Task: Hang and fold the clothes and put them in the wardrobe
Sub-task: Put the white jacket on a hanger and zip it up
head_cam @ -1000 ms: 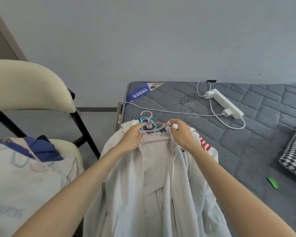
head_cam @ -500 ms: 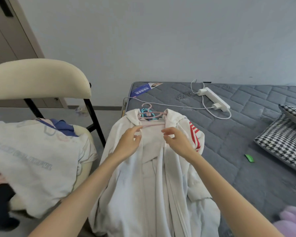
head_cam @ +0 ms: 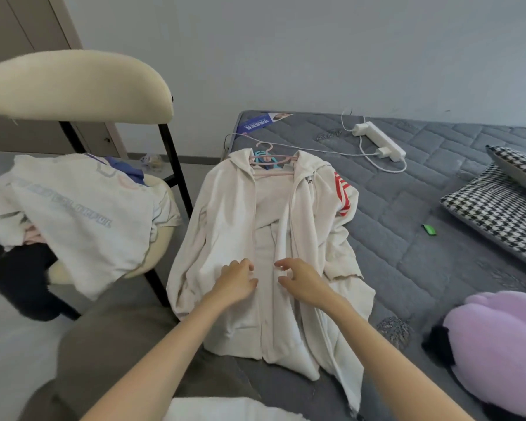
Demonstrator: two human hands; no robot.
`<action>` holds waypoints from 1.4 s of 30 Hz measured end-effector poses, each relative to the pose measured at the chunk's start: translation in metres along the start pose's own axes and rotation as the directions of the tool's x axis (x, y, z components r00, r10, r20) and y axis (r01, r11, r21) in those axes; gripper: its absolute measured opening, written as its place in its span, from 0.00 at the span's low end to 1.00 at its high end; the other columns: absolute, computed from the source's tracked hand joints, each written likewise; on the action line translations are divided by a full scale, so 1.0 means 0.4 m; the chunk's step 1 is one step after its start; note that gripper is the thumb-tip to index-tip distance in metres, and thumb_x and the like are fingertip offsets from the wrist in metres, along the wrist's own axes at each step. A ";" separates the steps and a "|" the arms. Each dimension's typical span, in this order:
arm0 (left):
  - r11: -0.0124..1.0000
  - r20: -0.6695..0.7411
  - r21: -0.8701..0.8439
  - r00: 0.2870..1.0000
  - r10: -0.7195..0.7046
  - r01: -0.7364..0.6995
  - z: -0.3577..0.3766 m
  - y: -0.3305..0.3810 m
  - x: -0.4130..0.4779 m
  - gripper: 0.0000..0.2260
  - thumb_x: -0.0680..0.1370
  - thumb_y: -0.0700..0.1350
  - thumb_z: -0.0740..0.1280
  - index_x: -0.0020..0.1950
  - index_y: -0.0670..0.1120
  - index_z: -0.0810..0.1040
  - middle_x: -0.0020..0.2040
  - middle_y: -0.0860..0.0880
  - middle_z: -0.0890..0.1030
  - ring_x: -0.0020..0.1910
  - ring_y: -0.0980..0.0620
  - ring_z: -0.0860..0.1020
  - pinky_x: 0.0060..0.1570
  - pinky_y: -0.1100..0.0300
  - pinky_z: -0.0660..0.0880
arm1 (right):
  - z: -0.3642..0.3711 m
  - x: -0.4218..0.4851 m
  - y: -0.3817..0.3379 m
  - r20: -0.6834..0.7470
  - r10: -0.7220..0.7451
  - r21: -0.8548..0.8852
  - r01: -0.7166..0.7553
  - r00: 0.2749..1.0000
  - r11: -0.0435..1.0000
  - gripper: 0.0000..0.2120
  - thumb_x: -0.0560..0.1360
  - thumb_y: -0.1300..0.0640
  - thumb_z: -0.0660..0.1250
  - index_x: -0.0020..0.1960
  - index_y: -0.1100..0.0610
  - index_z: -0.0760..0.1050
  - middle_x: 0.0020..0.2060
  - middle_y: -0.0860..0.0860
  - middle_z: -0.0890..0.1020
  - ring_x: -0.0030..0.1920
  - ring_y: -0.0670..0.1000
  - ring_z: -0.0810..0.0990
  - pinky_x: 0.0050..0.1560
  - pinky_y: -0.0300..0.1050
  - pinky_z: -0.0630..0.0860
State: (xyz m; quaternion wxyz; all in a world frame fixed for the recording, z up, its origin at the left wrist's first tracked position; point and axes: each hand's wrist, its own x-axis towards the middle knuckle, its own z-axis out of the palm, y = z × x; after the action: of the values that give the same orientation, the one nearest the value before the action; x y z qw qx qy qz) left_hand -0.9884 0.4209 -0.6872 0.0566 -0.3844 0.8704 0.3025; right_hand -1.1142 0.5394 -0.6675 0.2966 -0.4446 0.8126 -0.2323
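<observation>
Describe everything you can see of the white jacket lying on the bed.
The white hooded jacket looks like soft cotton. It lies face up, unzipped, on the grey mattress, a pink hanger in its shoulders. Red stripes mark one sleeve. The left hand and right hand are at its front edges.

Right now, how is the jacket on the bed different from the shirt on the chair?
The jacket lies spread out on the mattress with a pink hanger in its neck; the shirt is heaped on the chair, no hanger. The jacket has red stripes; the shirt has pale blue letters. Both are white.
</observation>
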 end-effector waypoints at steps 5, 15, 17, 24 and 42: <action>0.977 -0.049 0.209 0.998 -0.024 0.034 0.064 -0.014 -0.043 0.22 0.75 0.57 0.64 0.62 0.44 0.68 0.60 0.43 0.69 0.59 0.43 0.67 0.58 0.54 0.66 | 0.070 -0.028 0.031 0.106 0.013 -0.292 0.019 0.994 0.956 0.21 0.80 0.57 0.57 0.72 0.57 0.65 0.70 0.55 0.67 0.68 0.56 0.67 0.67 0.46 0.64; 0.973 -0.272 0.211 0.962 -0.035 0.095 0.143 -0.016 -0.087 0.20 0.73 0.57 0.65 0.54 0.43 0.67 0.53 0.44 0.72 0.51 0.45 0.71 0.45 0.57 0.66 | 0.061 -0.101 0.071 -0.193 -0.149 -0.327 0.079 0.970 0.942 0.15 0.77 0.65 0.59 0.63 0.60 0.73 0.61 0.54 0.72 0.61 0.55 0.69 0.54 0.45 0.71; 0.988 -0.257 0.147 0.967 -0.008 0.047 0.142 -0.017 -0.094 0.14 0.76 0.53 0.62 0.50 0.43 0.67 0.49 0.45 0.73 0.46 0.46 0.72 0.40 0.57 0.66 | 0.059 -0.112 0.077 -0.303 -0.100 -0.365 -0.019 0.948 0.931 0.14 0.75 0.68 0.58 0.60 0.62 0.70 0.58 0.57 0.70 0.58 0.56 0.69 0.49 0.44 0.70; 0.978 -0.325 -0.198 0.946 -0.009 -0.059 0.100 -0.036 -0.107 0.13 0.76 0.50 0.62 0.36 0.46 0.65 0.31 0.51 0.70 0.29 0.53 0.67 0.29 0.58 0.61 | 0.068 -0.125 0.092 -0.271 0.155 -0.535 -0.282 0.950 0.796 0.10 0.80 0.60 0.54 0.59 0.62 0.65 0.51 0.54 0.79 0.49 0.56 0.80 0.38 0.43 0.68; 0.801 -0.360 -0.548 0.932 0.036 -0.242 -0.076 -0.037 -0.104 0.10 0.75 0.47 0.62 0.34 0.47 0.68 0.30 0.54 0.70 0.29 0.58 0.68 0.34 0.62 0.65 | -0.062 0.039 -0.146 -0.353 -0.055 0.002 0.060 0.934 0.998 0.08 0.77 0.59 0.62 0.50 0.64 0.72 0.33 0.58 0.81 0.28 0.48 0.78 0.34 0.35 0.75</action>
State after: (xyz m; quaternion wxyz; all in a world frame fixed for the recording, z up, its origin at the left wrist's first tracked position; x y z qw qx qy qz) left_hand -0.9448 0.4224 -0.6561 -0.2339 -0.3625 0.7581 0.4890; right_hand -1.1037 0.4998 -0.6165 0.1421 -0.4174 0.8377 -0.3222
